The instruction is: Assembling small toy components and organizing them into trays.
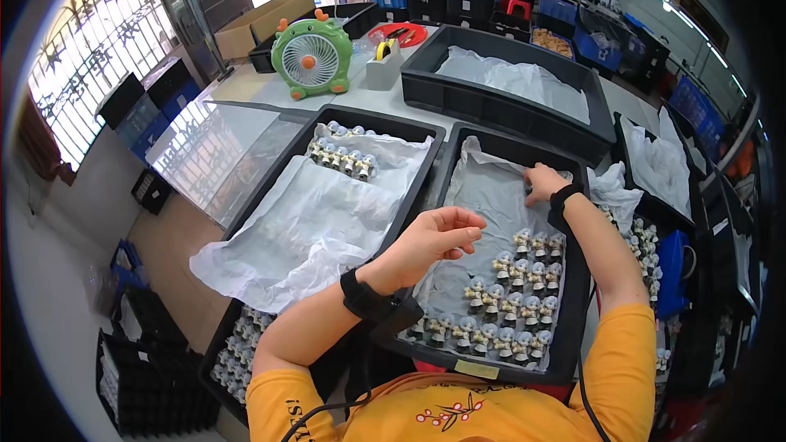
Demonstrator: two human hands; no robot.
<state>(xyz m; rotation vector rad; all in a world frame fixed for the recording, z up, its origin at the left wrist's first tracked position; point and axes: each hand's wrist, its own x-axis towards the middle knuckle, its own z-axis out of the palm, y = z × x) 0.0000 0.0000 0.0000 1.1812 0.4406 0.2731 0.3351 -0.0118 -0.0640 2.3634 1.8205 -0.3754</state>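
Observation:
My left hand [438, 241] hovers over the left side of a black tray [586, 278], its fingers curled toward the thumb and nothing visible in them. My right hand [543, 185] reaches down by the tray's far right part, with its fingers bent together. A small dark bit shows at those fingertips, too little to name. White paper [483, 188] lines this tray. Several small figurines [512, 307] with pale hair and cream clothing stand in rows on its near half. To the left, a second black tray [436, 143] holds more figurines [348, 160] at its far end.
Crumpled white paper [270, 270] hangs over the left tray's near edge. Beyond the trays stand a green fan [312, 60], a tape dispenser [385, 65] and a large dark bin [499, 102]. More figurines [241, 348] sit in a tray lower left. Black cables run beside my arms.

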